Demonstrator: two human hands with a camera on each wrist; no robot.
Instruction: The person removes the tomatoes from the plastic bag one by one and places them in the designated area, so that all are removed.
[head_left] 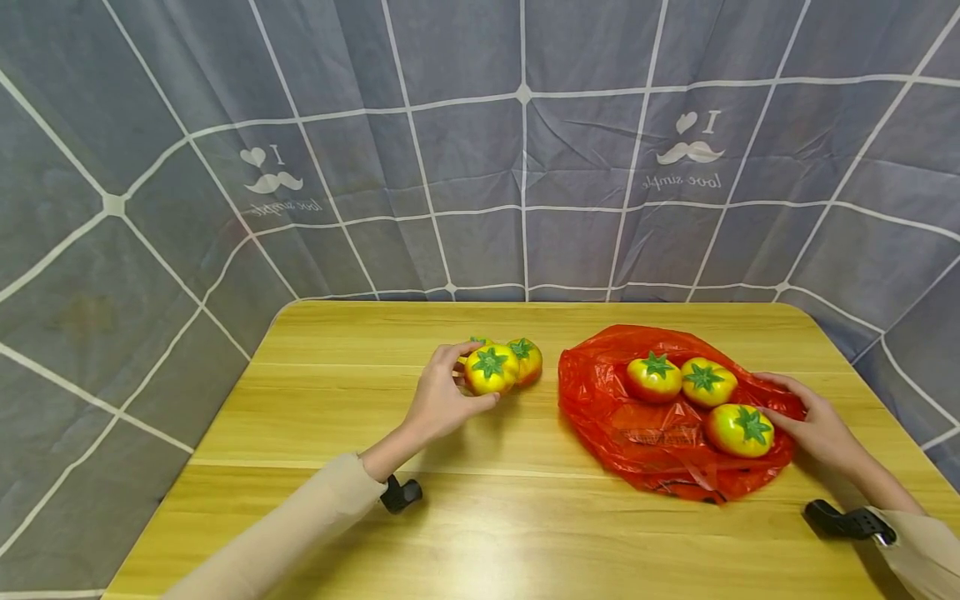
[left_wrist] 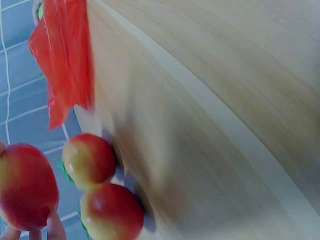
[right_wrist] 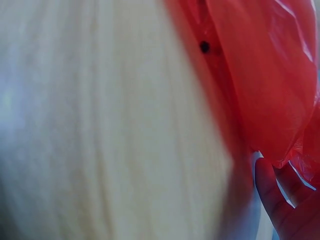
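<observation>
My left hand (head_left: pixel 442 392) holds a red-and-yellow tomato (head_left: pixel 491 369) with a green star-shaped top, thumb and fingers round its sides. In the left wrist view this held tomato (left_wrist: pixel 27 187) is raised beside two more, one tomato (left_wrist: pixel 90 160) and another tomato (left_wrist: pixel 112 212), side by side on the table. At the right, my right hand (head_left: pixel 828 433) grips the edge of a red plastic bag (head_left: pixel 600 400), its thumb close to the nearest tomato (head_left: pixel 741 431) on it. Two other tomatoes, a left one (head_left: pixel 654 377) and a right one (head_left: pixel 707 382), lie behind that one. Red film partly covers the fingers (right_wrist: pixel 270 185).
The wooden table (head_left: pixel 300 500) reaches back to a grey curtain (head_left: pixel 480 167) with white lines, which also hangs along both sides. A black strap (head_left: pixel 401 493) sits at the left wrist, and another black strap (head_left: pixel 847 523) at the right.
</observation>
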